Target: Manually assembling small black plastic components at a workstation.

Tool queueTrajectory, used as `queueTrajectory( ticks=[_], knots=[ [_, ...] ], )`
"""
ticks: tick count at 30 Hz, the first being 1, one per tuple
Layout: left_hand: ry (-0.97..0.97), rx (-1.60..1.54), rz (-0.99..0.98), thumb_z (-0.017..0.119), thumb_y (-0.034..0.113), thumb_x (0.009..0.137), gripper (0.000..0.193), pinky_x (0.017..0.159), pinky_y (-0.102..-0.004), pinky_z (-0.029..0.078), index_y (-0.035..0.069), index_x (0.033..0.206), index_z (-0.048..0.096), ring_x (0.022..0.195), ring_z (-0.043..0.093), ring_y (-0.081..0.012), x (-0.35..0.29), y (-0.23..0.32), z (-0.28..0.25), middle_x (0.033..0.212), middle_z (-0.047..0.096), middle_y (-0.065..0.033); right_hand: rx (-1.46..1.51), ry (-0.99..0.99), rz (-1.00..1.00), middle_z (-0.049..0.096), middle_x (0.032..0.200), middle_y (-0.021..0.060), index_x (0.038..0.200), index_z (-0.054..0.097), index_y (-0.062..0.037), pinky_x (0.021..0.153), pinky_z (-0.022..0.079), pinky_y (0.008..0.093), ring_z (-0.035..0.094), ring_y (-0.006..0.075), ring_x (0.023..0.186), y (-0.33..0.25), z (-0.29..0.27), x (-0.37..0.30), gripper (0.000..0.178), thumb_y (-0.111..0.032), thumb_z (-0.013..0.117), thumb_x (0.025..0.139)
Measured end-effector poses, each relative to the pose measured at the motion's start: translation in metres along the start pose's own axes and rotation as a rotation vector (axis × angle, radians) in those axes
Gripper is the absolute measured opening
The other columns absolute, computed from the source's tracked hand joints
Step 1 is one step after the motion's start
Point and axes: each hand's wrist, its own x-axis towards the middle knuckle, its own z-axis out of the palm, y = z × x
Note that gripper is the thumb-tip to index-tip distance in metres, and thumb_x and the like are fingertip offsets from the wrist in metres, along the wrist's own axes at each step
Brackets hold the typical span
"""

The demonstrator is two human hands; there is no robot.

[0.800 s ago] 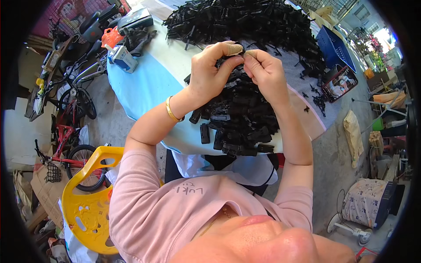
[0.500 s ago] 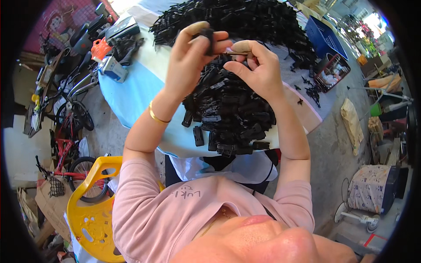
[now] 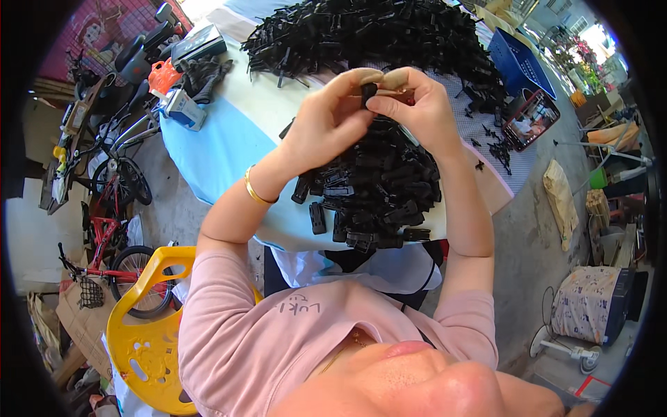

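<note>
A small black plastic part (image 3: 369, 91) is pinched between my two hands above the table. My left hand (image 3: 325, 119), closed on it, has a gold bangle at the wrist. From the other side my right hand (image 3: 425, 112) meets it, thumb and index finger closed at the part. Beige covers wrap both index fingers. Right below the hands lies a pile of black plastic clip-like pieces (image 3: 375, 184), reaching the table's near edge. Beyond them spreads a big heap of thinner black parts (image 3: 368, 35). The fingers hide much of the held part.
A pale cloth (image 3: 208, 156) covers the round table. At its right stand a phone (image 3: 531, 120) and a blue basket (image 3: 517, 62), with loose black bits nearby. A blue-white carton (image 3: 183, 110) sits at the left edge. A yellow chair (image 3: 139, 347) is at my left.
My left hand has moved right and slightly down, bringing its black part to my right hand's fingertips. The two hands, apart before, now meet.
</note>
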Motion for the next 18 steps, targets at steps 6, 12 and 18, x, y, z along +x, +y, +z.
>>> queueTrajectory(
  ticks=[6,12,18],
  knots=[
    [-0.013,-0.131,-0.033,0.058,-0.007,0.079,0.039,0.081,-0.025,0.048,-0.001,0.116,0.045,0.092,0.056,-0.0115,0.006,-0.01,-0.012,0.103,0.056,-0.0075,0.113,-0.101,0.119,0.055,0.068,-0.002,0.088,0.062,-0.0015,0.05,0.036,0.0151,0.047,0.0026,0.057,0.0,-0.005,0.001,0.013,-0.014,0.061,0.083],
    [0.027,-0.194,-0.035,0.059,-0.005,0.08,0.033,0.083,-0.0268,0.048,0.0,0.11,0.047,0.093,0.056,-0.0142,0.007,-0.01,-0.013,0.103,0.057,-0.0094,-0.025,-0.088,0.063,0.051,0.062,-0.0039,0.095,0.063,-0.0015,0.044,0.028,0.0144,0.039,0.0005,0.051,0.006,0.003,0.0,0.019,-0.018,0.055,0.088],
    [0.078,-0.114,0.027,0.06,-0.005,0.079,0.029,0.08,-0.0251,0.048,-0.002,0.105,0.048,0.089,0.057,-0.0121,0.004,-0.006,-0.011,0.101,0.058,-0.0087,-0.075,-0.059,0.074,0.05,0.061,-0.0038,0.093,0.063,-0.001,0.045,0.029,0.0152,0.04,0.0007,0.053,0.0,0.012,-0.005,0.018,-0.016,0.054,0.088]
  ],
)
